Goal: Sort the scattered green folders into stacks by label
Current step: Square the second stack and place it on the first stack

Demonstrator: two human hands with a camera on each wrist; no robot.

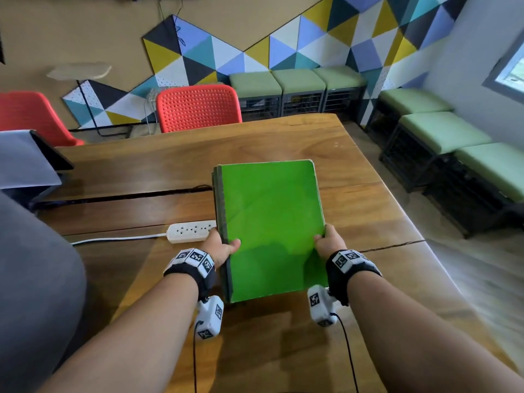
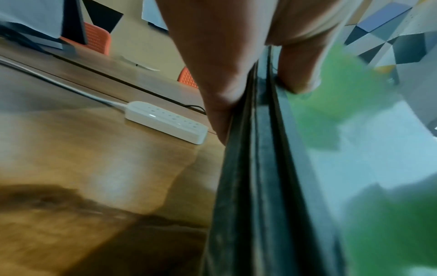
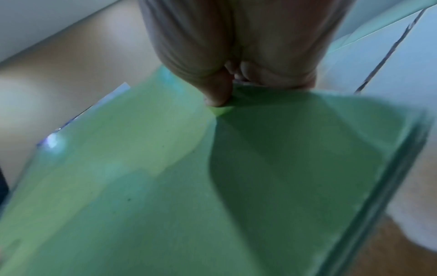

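Note:
A stack of green folders (image 1: 270, 225) with dark spines is held above the wooden table (image 1: 255, 143), tilted toward me. My left hand (image 1: 222, 246) grips the spine side, thumb on the top cover; the left wrist view shows the dark spines (image 2: 257, 168) pinched between thumb and fingers (image 2: 220, 97). My right hand (image 1: 327, 241) grips the right edge, and the right wrist view shows its thumb (image 3: 216, 93) pressing on the green cover (image 3: 165, 186). No label shows on the top cover.
A white power strip (image 1: 191, 231) with its cord lies on the table left of the folders. A monitor (image 1: 31, 163) stands at the far left. Red chairs (image 1: 198, 107) sit behind the table, green-cushioned stools (image 1: 442, 131) along the walls.

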